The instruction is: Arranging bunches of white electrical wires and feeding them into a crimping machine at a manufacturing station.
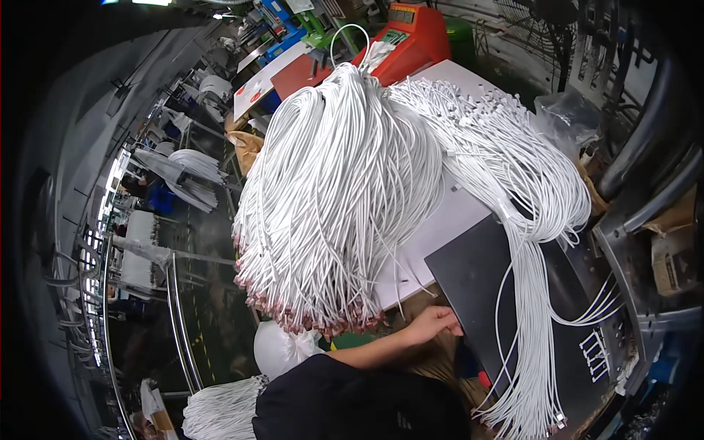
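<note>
Left cable bundle (337, 198) over table (458, 202), ends past its edge. Right cable bundle (506, 139) on table beside it, tail (529, 308) running forward across board (466, 268). Machine (414, 40) behind both bundles. Plastic bag (568, 117) right of right bundle. Left hand (436, 324) at board's left edge. Sack (280, 348) below left bundle's ends, left of hand; more cables (220, 411) before sack.

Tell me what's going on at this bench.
A person's bare left hand, fingers curled, is at the edge of a flat black mat; whether it grips anything is unclear. The right hand is out of view. A large heap of thin white cables covers much of the white tabletop, and a long white cable bundle lies across the mat.
</note>
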